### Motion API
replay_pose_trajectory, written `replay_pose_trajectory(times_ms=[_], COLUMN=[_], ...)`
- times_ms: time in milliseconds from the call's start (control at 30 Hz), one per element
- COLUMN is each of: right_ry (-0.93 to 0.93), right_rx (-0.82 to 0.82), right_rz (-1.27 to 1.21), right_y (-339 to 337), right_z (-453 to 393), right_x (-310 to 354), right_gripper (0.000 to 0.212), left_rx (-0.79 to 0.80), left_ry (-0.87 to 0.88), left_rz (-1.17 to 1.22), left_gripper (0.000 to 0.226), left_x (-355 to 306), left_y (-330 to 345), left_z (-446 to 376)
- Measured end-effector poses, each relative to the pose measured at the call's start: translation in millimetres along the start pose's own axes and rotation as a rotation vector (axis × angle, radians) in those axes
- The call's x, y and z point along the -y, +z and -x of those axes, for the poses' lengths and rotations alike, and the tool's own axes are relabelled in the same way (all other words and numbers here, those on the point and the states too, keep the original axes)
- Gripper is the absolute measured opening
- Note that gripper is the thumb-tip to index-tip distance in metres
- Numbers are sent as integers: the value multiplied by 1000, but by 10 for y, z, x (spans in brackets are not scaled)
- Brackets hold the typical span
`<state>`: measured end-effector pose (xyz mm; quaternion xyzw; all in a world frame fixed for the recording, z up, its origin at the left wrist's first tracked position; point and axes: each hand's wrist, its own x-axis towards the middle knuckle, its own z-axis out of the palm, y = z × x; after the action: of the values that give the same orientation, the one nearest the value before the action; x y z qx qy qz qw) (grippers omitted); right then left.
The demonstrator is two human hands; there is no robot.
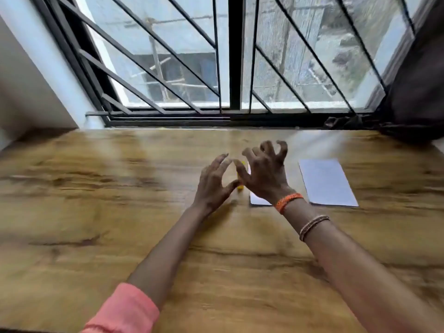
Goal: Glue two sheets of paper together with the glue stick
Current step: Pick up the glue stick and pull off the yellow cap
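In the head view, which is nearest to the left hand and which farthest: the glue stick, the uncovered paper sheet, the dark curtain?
1. Glue stick, beside the left hand, between both hands.
2. Uncovered paper sheet, right, flat on the table.
3. Dark curtain, far right, by the window.

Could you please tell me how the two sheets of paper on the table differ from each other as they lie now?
The right sheet lies in full view, while the left sheet is mostly hidden behind the right hand, with only a corner and a sliver showing. The left sheet lies right beside the yellow glue stick; the right sheet lies apart from it. Both are white, lie flat on the wooden table, and neither is held.
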<state>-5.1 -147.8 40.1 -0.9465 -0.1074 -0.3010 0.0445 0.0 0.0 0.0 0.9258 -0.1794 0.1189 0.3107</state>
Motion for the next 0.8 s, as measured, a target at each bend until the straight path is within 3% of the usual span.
replay_pose_trajectory(times_ms=[100,267,333,433,567,800], right_ry=[-56,-100,-56,65,232,212], right_rx=[-78,-76,-88,-231,-227,-181], right_rz=[21,-43,-146,-345,-664,-714], right_y=[157,230,144,45,53,21], right_z=[35,137,197,392,564,568], right_x=[-33,61,134,324,490,416], right_gripper=[42,41,38,26,13,16], left_rx=[-79,-226,-287,-350,-341,-294], left_ry=[57,114,146,187,209,290], left_rz=[20,5,-19,-134,-116,-148], left_gripper=[58,37,32,33,22,18], left_x=[46,11,-43,-89,-73,-50], left_y=[127,187,148,63,-54,-162], left_z=[-49,-11,79,308,501,381])
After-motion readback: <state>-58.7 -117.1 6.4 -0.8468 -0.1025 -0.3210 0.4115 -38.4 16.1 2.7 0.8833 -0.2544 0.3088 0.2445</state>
